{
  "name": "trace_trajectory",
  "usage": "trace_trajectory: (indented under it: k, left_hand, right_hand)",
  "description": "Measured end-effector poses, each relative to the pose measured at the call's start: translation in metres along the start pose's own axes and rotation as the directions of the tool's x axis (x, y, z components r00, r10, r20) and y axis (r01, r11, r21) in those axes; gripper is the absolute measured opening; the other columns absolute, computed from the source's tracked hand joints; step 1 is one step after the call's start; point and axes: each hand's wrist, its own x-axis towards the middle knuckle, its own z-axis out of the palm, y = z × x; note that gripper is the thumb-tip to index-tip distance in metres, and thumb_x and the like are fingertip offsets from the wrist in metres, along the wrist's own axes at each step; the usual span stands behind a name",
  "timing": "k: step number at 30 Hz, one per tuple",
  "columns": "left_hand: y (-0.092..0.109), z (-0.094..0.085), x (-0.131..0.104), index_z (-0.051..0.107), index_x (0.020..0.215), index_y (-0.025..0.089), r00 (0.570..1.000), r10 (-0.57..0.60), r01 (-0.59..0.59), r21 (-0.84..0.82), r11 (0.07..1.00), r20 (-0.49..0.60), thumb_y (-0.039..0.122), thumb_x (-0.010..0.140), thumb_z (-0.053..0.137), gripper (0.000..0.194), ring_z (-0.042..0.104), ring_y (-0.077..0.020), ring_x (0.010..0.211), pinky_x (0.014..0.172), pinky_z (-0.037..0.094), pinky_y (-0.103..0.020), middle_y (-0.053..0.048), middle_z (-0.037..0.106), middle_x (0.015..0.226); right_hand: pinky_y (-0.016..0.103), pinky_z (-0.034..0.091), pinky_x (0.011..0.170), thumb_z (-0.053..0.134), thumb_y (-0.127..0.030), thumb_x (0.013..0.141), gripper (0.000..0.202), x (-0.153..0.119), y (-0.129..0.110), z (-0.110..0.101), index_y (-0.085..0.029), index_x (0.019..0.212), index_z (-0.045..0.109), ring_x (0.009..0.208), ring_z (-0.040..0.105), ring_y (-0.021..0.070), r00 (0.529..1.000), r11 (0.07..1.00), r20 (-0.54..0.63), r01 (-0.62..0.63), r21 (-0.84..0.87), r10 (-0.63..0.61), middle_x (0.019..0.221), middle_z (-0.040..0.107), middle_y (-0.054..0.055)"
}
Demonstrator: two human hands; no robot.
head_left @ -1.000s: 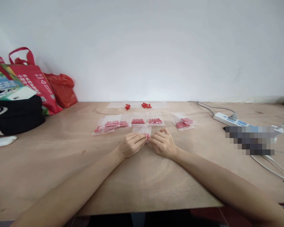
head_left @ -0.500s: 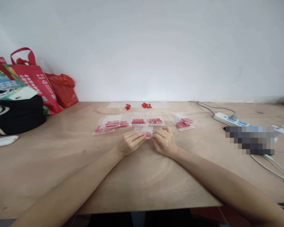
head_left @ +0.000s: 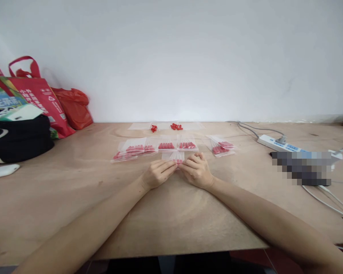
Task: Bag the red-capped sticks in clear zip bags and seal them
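Observation:
Between my hands lies a small clear zip bag (head_left: 173,156) with several red pieces inside, its near edge pinched from both sides. My left hand (head_left: 159,173) closes its fingertips on the bag's left part. On the right part, my right hand (head_left: 197,170) is closed the same way, its fingertips almost meeting the left ones. Just beyond are more clear bags holding red pieces: one bag (head_left: 166,144) straight ahead, another bag (head_left: 188,144) beside it, overlapping bags (head_left: 131,148) at left and a pair of bags (head_left: 221,147) at right. My fingers partly hide the held bag.
Loose red pieces (head_left: 176,126) and a smaller red heap (head_left: 153,128) lie on flat clear bags near the wall. At right are a power strip (head_left: 282,146) and cables. A black pouch (head_left: 23,139), a white device (head_left: 3,171) and red bags (head_left: 74,108) stand left.
My right hand's fingertips have slid left along the bag's near edge, closer to my left fingertips. The other bags and loose pieces keep their places; the view has shifted slightly.

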Motion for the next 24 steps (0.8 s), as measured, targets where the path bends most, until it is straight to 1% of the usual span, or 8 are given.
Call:
trace_trajectory:
  k: [2,5,12,14,17,21,24]
  left_hand:
    - [0.000,0.001,0.000,0.057,0.090,0.011,0.999,0.036,-0.036,0.017,0.999,0.004,0.009,0.078,0.054,0.013,0.063,-0.0154,0.075,0.065,0.053,-0.027,-0.006,0.067,0.083]
    - [0.000,0.002,0.001,0.057,0.088,0.011,0.998,0.056,-0.056,0.035,0.998,0.003,0.009,0.078,0.053,0.010,0.063,-0.0156,0.073,0.064,0.053,-0.027,-0.007,0.067,0.081]
    - [0.002,-0.002,0.004,0.057,0.084,0.013,0.999,0.047,-0.048,0.043,0.998,0.017,0.010,0.082,0.048,0.010,0.064,-0.0138,0.073,0.065,0.053,-0.026,-0.004,0.067,0.081]
    - [0.002,-0.003,0.004,0.057,0.084,0.013,0.999,0.048,-0.048,0.045,0.998,0.016,0.011,0.082,0.048,0.009,0.064,-0.0138,0.073,0.066,0.053,-0.026,-0.004,0.067,0.080]
    - [-0.001,-0.003,0.002,0.056,0.086,0.012,0.998,0.057,-0.058,0.055,0.997,0.014,0.011,0.081,0.050,0.008,0.063,-0.0141,0.073,0.066,0.053,-0.026,-0.005,0.067,0.081]
    - [-0.008,-0.005,-0.005,0.056,0.088,0.011,0.995,0.084,-0.088,0.091,0.992,0.047,0.009,0.079,0.051,0.010,0.063,-0.0147,0.072,0.068,0.053,-0.029,-0.007,0.066,0.082]
    - [-0.012,-0.008,-0.010,0.055,0.086,0.011,0.995,0.072,-0.079,0.119,0.990,0.064,0.008,0.079,0.050,0.009,0.062,-0.0143,0.070,0.067,0.053,-0.029,-0.006,0.065,0.078]
  right_hand:
    - [0.031,0.027,0.069,0.047,-0.012,0.076,0.015,0.001,-0.001,-0.001,-0.020,0.080,0.060,0.067,0.047,0.0104,1.000,1.000,0.006,0.015,-0.015,-0.015,0.066,0.060,-0.002]
    - [0.031,0.027,0.070,0.047,-0.013,0.076,0.014,0.002,-0.002,-0.002,-0.019,0.077,0.059,0.066,0.046,0.0102,0.999,0.999,0.000,0.036,-0.033,-0.036,0.065,0.060,-0.002]
    - [0.032,0.026,0.072,0.045,-0.011,0.075,0.016,0.002,-0.003,-0.003,-0.018,0.077,0.058,0.067,0.045,0.0107,0.999,0.998,0.022,0.049,-0.033,-0.048,0.066,0.059,-0.002]
    - [0.032,0.026,0.072,0.044,-0.011,0.074,0.016,0.000,-0.002,-0.003,-0.018,0.077,0.058,0.068,0.046,0.0109,0.999,0.999,0.034,0.036,-0.022,-0.035,0.067,0.059,-0.001]
    - [0.032,0.025,0.072,0.045,-0.010,0.073,0.016,-0.001,0.000,-0.005,-0.019,0.076,0.058,0.069,0.046,0.0112,0.998,1.000,0.052,-0.018,-0.004,0.018,0.068,0.059,-0.001]
    - [0.032,0.025,0.073,0.047,-0.012,0.073,0.014,-0.003,0.003,-0.010,-0.019,0.076,0.058,0.070,0.047,0.0116,0.995,0.997,0.073,-0.067,0.033,0.064,0.069,0.060,-0.001]
    - [0.033,0.025,0.073,0.047,-0.013,0.072,0.013,-0.007,0.007,-0.014,-0.019,0.075,0.058,0.071,0.048,0.0119,0.993,0.995,0.079,-0.094,0.045,0.090,0.070,0.060,-0.001]
